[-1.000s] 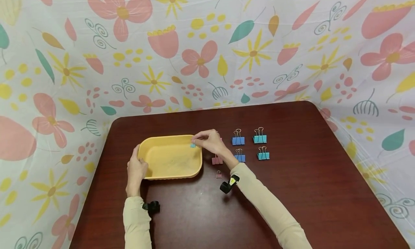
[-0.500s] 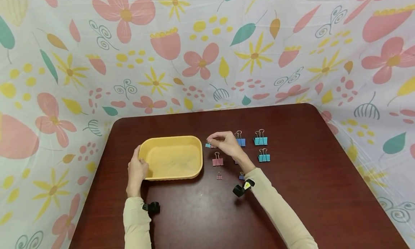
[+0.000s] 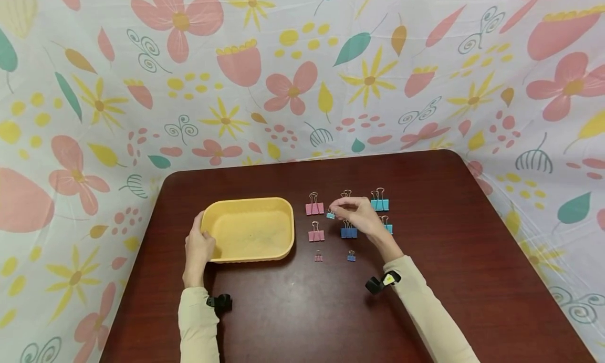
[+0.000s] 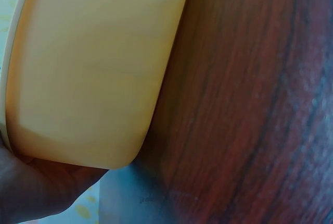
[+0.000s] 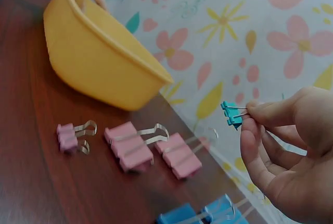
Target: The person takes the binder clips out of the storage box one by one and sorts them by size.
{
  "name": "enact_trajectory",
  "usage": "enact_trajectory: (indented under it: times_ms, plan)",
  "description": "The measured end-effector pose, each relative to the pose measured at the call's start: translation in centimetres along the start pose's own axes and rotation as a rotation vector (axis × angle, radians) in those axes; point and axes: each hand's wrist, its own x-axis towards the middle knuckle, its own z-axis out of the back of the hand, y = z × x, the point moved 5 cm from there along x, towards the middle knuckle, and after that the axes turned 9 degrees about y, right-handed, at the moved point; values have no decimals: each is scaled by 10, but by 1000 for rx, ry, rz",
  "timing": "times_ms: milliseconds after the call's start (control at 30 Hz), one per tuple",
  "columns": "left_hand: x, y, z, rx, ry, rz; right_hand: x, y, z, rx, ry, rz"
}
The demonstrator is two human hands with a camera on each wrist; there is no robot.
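Observation:
My left hand (image 3: 199, 246) grips the left end of a yellow plastic basin (image 3: 248, 230), thumb over its rim. A small teal binder clip (image 5: 231, 114) is pinched by its wire handles between the thumb and fingers of my right hand (image 3: 358, 215), raised above the table. Below and around that hand lie the other binder clips. A large pink one (image 3: 314, 209), a medium pink one (image 3: 316, 236) and a small pink one (image 3: 319, 258) form a column. A medium blue clip (image 3: 348, 232) and a small blue clip (image 3: 351, 257) show; the hand mostly hides a larger blue one.
To the right of my hand are a large teal binder clip (image 3: 379, 205) and a medium teal clip (image 3: 389, 228), partly covered by the hand. Everything rests on a dark reddish wooden table (image 3: 293, 310). A flower-print cloth (image 3: 293, 90) hangs behind it.
My right hand has moved from over the basin's right end to the right, carrying the small teal binder clip above the blue clips. The pink clips are uncovered. My left hand stays on the basin.

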Motion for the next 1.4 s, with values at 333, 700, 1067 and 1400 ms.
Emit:
enact_trajectory:
  times_ms: [333,700,1067,1400]
  plan:
    - [-2,3,3,-18,8,11,-26,-11,19,-17,-8,-39]
    - [-2,3,6,-30,10,11,-45,-26,39,-146,-42,-17]
    - [-2,3,4,-28,11,5,-68,-38,53,-160,-8,-53]
    - [-2,0,1,-17,20,-16,-89,-55,64,-205,-4,-92]
